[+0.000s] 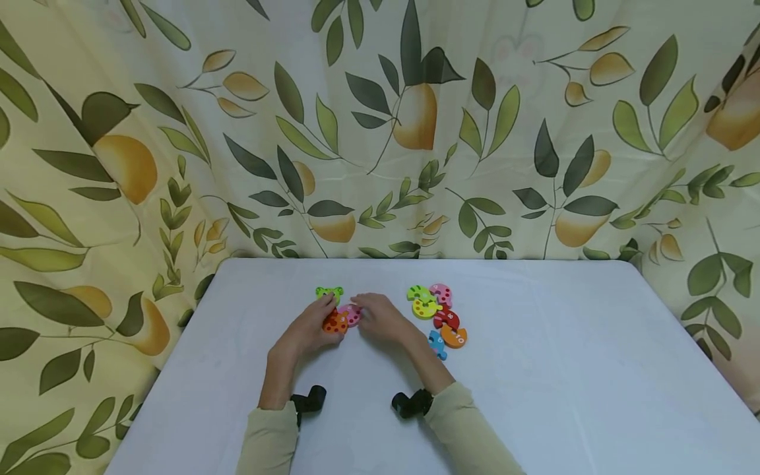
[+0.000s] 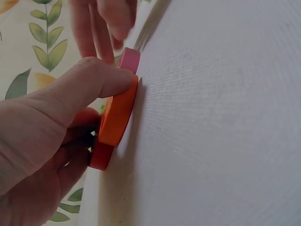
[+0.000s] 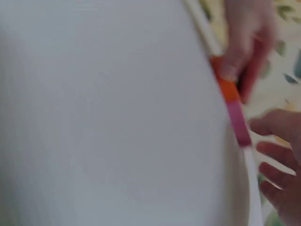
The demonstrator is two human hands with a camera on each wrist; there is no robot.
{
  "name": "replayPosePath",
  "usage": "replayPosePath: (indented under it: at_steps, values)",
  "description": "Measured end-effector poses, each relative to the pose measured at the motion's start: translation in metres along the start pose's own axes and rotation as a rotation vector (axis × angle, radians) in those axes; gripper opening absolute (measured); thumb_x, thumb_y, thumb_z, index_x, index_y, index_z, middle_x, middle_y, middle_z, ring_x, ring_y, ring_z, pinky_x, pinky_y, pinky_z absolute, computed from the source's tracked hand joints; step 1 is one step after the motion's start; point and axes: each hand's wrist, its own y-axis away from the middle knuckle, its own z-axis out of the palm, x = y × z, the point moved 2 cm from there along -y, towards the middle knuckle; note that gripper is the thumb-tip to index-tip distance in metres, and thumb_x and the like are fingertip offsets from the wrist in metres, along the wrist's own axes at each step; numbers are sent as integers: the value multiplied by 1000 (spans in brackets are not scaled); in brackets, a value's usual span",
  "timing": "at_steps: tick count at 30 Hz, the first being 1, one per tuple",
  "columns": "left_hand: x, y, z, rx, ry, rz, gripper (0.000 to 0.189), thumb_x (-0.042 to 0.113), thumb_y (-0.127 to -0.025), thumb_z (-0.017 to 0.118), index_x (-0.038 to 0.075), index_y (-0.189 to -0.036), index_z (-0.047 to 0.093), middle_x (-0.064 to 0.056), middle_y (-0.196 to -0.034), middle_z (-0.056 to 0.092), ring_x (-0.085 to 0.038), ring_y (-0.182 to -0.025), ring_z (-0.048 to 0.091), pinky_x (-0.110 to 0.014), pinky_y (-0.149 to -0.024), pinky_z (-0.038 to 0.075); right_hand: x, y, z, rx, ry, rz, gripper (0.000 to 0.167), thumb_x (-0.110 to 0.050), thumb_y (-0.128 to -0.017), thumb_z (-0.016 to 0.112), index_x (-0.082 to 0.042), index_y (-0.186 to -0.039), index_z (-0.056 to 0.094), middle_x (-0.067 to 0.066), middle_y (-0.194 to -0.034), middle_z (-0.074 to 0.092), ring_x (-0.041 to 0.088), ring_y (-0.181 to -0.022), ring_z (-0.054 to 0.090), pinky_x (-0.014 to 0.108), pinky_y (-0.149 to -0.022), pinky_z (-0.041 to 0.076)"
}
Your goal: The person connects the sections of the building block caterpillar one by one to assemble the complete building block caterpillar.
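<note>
My left hand (image 1: 310, 326) holds an orange spotted puzzle piece (image 1: 336, 323), its thumb (image 2: 94, 84) on the near edge. Partly behind that piece and the fingers is a red piece (image 2: 100, 157). On its right, a pink spotted piece (image 1: 353, 315) meets the orange one. My right hand (image 1: 382, 320) is beside the pink piece, its fingers (image 3: 277, 153) spread and loosely bent with nothing between them. Just beyond the left fingertips lies a green piece (image 1: 328, 291) with a face-like shape, partly covered by that hand.
To the right of my right hand lies a cluster of pieces: green (image 1: 419, 292), pink (image 1: 442, 294), yellow (image 1: 425, 309), red (image 1: 446, 318), orange (image 1: 454, 338) and blue (image 1: 437, 344). The white table (image 1: 564, 369) ends at a leaf-patterned curtain (image 1: 380, 198).
</note>
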Motion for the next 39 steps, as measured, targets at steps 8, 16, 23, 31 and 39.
replayPosePath:
  at_steps: [8,16,23,31,39]
  values:
    - [5,1,-1,-5,20,-12,79,31,-86,73,8,-151,34,-6,-162,25,-30,-149,24,-49,-119,27,48,25,-54,195,-78,97,48,3,-88,53,2,-136,52,22,-141,52,39,-136,42,53,-115,33]
    - [9,-3,-1,51,-2,-23,67,33,-92,66,4,-147,41,-10,-158,33,-32,-147,29,-48,-119,28,84,44,-73,136,-52,151,51,6,-89,48,2,-139,48,22,-140,52,36,-122,52,53,-107,42]
    - [10,-5,2,82,-38,-86,71,40,-90,66,7,-147,41,-9,-158,34,-31,-147,29,-49,-117,31,82,41,-77,37,31,135,46,10,-88,46,4,-133,54,22,-142,51,40,-135,44,53,-113,36]
    - [13,-5,8,96,-53,-88,75,40,-88,69,3,-147,39,-12,-158,33,-31,-147,30,-49,-118,30,68,34,-78,-16,154,194,35,7,-86,56,5,-120,65,24,-134,57,41,-128,50,51,-110,40]
    - [19,-2,9,115,-59,-105,78,39,-88,70,1,-147,37,-13,-158,33,-30,-147,29,-46,-118,30,65,33,-78,-26,177,222,35,4,-85,61,5,-120,65,24,-131,58,41,-123,52,51,-106,43]
